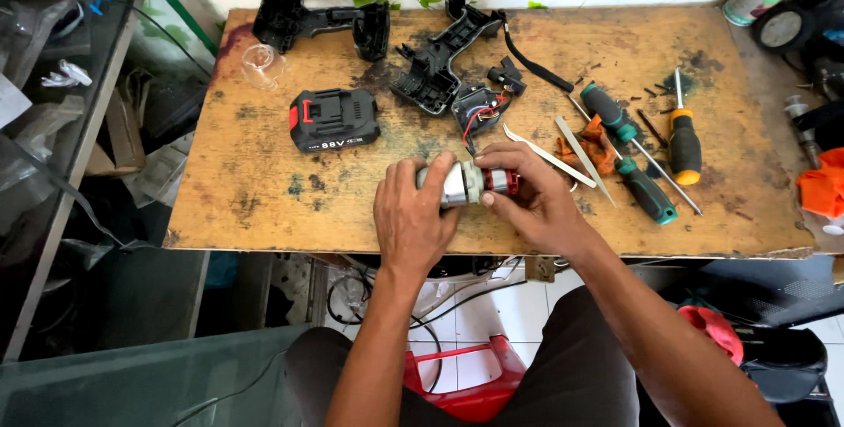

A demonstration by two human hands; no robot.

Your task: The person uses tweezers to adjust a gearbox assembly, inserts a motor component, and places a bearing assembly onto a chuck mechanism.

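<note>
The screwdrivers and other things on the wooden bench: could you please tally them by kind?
Screwdrivers: 3 (two green-handled, one orange-handled)
Tweezers: 2
Black housing halves: 2
Battery pack: 1
Motor, held in both hands: 1
Total: 9

the hands [466, 203] hide most of the motor [466, 184] (silver, red-ended).

Both forearms are seen bare to the elbow, with no sleeves, watch or rings worn. The left hand [411, 216] and right hand [536, 203] are ungloved. Dark grey trousers are worn.
</note>
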